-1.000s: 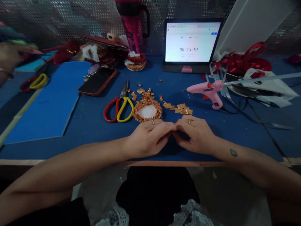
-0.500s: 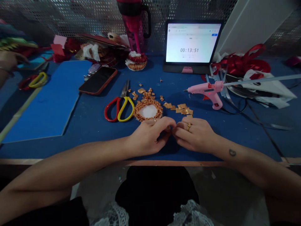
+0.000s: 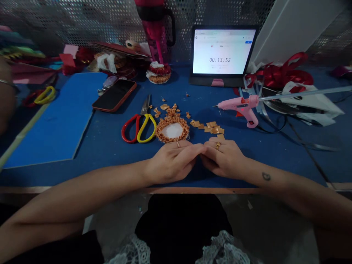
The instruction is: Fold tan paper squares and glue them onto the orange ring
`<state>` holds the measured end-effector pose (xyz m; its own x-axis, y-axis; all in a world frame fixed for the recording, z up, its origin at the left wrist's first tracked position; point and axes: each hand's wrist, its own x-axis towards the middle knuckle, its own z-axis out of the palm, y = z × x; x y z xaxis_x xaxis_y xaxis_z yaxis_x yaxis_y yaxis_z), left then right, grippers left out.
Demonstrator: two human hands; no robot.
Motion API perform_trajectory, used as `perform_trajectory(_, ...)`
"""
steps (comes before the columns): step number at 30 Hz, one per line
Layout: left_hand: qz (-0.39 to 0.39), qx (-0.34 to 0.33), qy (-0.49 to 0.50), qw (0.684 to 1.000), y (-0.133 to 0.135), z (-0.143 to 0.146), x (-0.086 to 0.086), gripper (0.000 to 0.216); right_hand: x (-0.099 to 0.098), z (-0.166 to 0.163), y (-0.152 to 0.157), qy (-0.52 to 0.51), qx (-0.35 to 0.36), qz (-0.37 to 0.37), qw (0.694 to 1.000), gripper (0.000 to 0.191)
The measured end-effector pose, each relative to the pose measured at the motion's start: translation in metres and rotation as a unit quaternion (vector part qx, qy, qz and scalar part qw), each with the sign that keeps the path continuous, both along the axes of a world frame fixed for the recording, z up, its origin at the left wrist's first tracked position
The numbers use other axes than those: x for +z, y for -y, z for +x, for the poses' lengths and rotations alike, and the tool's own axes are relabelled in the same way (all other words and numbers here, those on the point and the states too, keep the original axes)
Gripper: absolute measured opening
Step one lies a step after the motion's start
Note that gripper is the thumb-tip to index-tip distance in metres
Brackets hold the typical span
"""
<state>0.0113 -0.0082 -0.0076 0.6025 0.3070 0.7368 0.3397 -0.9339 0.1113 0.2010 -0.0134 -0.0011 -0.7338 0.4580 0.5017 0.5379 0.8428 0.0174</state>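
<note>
My left hand (image 3: pixel 176 161) and my right hand (image 3: pixel 222 157) meet at the fingertips above the front of the blue table. Both are closed in a pinch, and whatever lies between the fingers is hidden. Just beyond my left hand lies an oval disc (image 3: pixel 161 134) with a ruffled copper-brown border and a white middle. Behind it are scattered small folded copper pieces (image 3: pixel 172 110). Flat gold-brown squares (image 3: pixel 211 127) lie beyond my right hand. Scissors (image 3: pixel 141 126) with one red and one yellow handle rest left of the disc.
A pink glue gun (image 3: pixel 243 106) with a long clear stick lies at the right. Farther back stand a tablet (image 3: pixel 222 51) showing a timer and a pink tumbler (image 3: pixel 158 40). A phone (image 3: pixel 115 96) and a blue sheet (image 3: pixel 55 124) lie left. Another person's arm (image 3: pixel 4 91) shows at the left edge.
My fingers have shifted slightly, the left ones now stretched farther over toward the right fingertips. At the far left, the other person's arm has moved, and dark red sheets now show there.
</note>
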Motion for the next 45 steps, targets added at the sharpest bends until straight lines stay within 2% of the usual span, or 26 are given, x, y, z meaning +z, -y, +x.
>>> perform_trajectory(4, -0.007, 0.031, 0.006, 0.999, -0.007, -0.003, 0.006, 0.030, 0.006, -0.003, -0.013, -0.015, 0.023, 0.018, 0.999, 0.008)
perform_trajectory(8, -0.098, 0.070, 0.040, 0.992, -0.015, -0.006, 0.012, 0.023, 0.008, -0.004, -0.024, -0.105, 0.019, -0.020, 0.994, 0.004)
perform_trajectory(11, -0.119, 0.078, 0.023, 0.990, -0.018, -0.006, 0.012, 0.011, 0.004, -0.004, -0.025, -0.142, 0.026, -0.050, 0.988, 0.006)
perform_trajectory(14, -0.104, 0.057, -0.006, 0.993, -0.018, -0.006, 0.010, 0.005, 0.000, -0.002, -0.023, -0.142, 0.026, -0.061, 0.988, 0.007)
perform_trajectory(17, -0.080, 0.040, -0.020, 0.996, -0.017, -0.005, 0.007, 0.007, -0.003, 0.001, -0.022, -0.131, 0.019, -0.062, 0.989, 0.008)
perform_trajectory(23, -0.043, 0.042, -0.041, 0.997, -0.016, -0.006, 0.004, 0.009, -0.003, 0.001, -0.019, -0.118, 0.001, -0.069, 0.991, 0.008)
perform_trajectory(31, 0.055, 0.053, -0.106, 0.991, -0.013, -0.006, 0.003, 0.010, -0.006, -0.006, -0.014, -0.080, -0.019, -0.066, 0.994, 0.011)
perform_trajectory(37, 0.045, 0.048, -0.120, 0.991, -0.009, -0.003, 0.000, 0.013, -0.009, -0.008, -0.009, -0.029, -0.046, 0.005, 0.999, 0.010)
perform_trajectory(45, 0.030, 0.054, -0.110, 0.992, -0.010, -0.001, -0.001, 0.016, -0.010, -0.009, -0.008, -0.020, -0.058, 0.014, 0.998, 0.012)
